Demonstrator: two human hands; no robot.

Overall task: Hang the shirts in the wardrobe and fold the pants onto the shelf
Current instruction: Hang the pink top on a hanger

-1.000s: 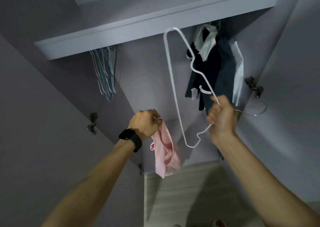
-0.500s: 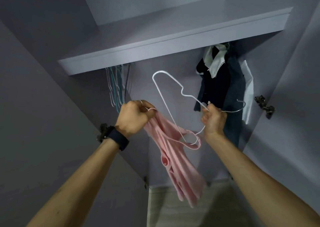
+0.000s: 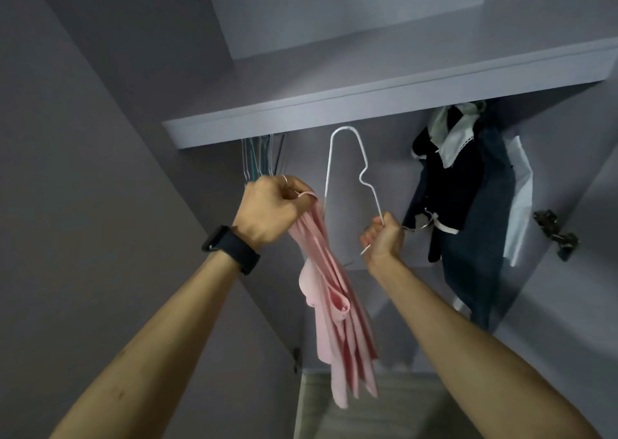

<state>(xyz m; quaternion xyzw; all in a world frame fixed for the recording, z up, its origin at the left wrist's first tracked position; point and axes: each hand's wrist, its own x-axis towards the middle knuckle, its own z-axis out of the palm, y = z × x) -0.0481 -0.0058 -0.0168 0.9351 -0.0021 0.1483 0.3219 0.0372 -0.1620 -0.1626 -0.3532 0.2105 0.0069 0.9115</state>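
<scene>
Step in hand: pink shirt [image 3: 337, 305] being fitted onto white wire hanger [image 3: 346, 152].
- Shirt top is bunched in grasp of left hand [image 3: 271, 209]; rest is hung mid-air before wardrobe [image 3: 388, 171].
- Hanger is clenched near hook by right hand [image 3: 384, 238].

Next, judged: hanger shoulder to be threaded into neck opening.

Dim light; lilac-grey wardrobe [image 3: 391, 157], shelf [image 3: 368, 104] overhead, striped floor [image 3: 418, 412] below.

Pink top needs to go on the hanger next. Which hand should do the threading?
Right. The right hand grips the white hanger near its hook and can likely steer it. The left hand clutches the pink top by its upper edge, just beside the hanger.
</scene>
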